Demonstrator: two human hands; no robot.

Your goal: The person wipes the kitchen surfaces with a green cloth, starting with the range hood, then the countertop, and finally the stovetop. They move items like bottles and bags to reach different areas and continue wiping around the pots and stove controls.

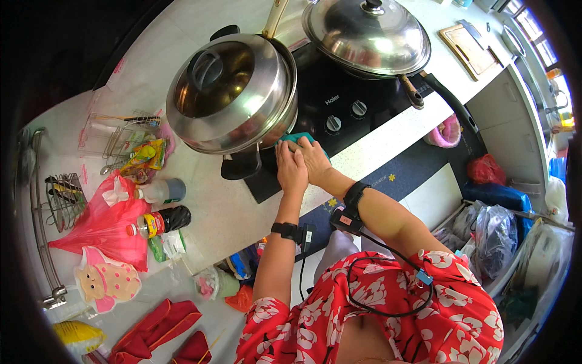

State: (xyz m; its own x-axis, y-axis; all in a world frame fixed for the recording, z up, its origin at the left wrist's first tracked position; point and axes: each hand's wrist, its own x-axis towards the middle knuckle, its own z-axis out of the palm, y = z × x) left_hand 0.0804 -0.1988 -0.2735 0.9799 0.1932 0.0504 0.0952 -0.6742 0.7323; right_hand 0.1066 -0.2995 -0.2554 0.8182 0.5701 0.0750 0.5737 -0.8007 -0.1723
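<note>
My right hand (314, 160) lies on a folded teal cloth (303, 136) at the near edge of the black Haier cooktop (313, 98). Pressed against it is my left hand (291, 167), its fingers stretched forward and overlapping the right fingers; what lies under its palm is hidden. Just beyond my fingertips stands a large steel pot (287, 119) under a domed lid (263, 102) with a glass centre. The pot's black side handle (241, 167) juts toward me, left of my hands. Two control knobs (333, 123) sit to the right of the cloth.
A lidded wok (363, 41) stands at the back right, its long black handle (454, 102) reaching over the counter edge. Sauce bottles (168, 221), a red plastic bag (111, 218) and wire racks (63, 198) are at the left. A cutting board (470, 50) lies far right.
</note>
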